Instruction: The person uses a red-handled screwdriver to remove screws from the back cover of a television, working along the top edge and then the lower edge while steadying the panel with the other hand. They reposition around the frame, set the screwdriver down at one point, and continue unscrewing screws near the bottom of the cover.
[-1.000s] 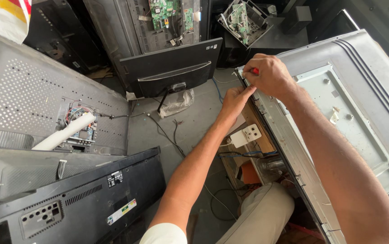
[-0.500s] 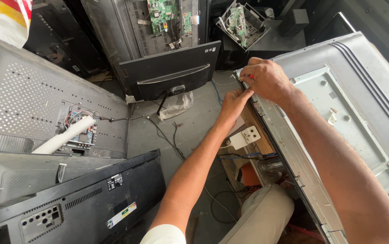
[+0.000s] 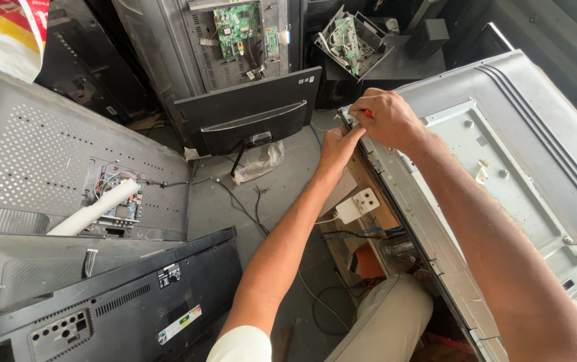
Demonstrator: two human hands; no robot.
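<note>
While both arms stretch out over the cluttered floor, the right hand (image 3: 387, 119) sits at the top corner of the large grey metal back panel of a flat screen (image 3: 503, 161), which lies tilted across the right side of the view. Its fingers are curled tight around a small red-handled tool (image 3: 367, 113), only a sliver of red showing between thumb and knuckles. Right beside it, the left hand (image 3: 339, 144) comes up from below, fingers together and pressed against the panel's edge, touching the right hand; whether they pinch anything, I cannot tell.

Just below the hands, a white power adapter with a socket face (image 3: 358, 205) rests on a brown wooden board (image 3: 375, 194) under the panel's edge, with blue and black wires (image 3: 362, 233) trailing near it. On the bare grey floor (image 3: 281, 174) a crumpled clear plastic bag (image 3: 260, 161) lies by the foot of a black monitor rear cover (image 3: 248, 114) that leans upright. Behind that stands an opened set with a green circuit board (image 3: 235, 30). Far left, a white tube (image 3: 94, 211) lies on a perforated grey metal chassis (image 3: 40, 154), and a black plastic television back (image 3: 100, 308) fills the lower left corner.
</note>
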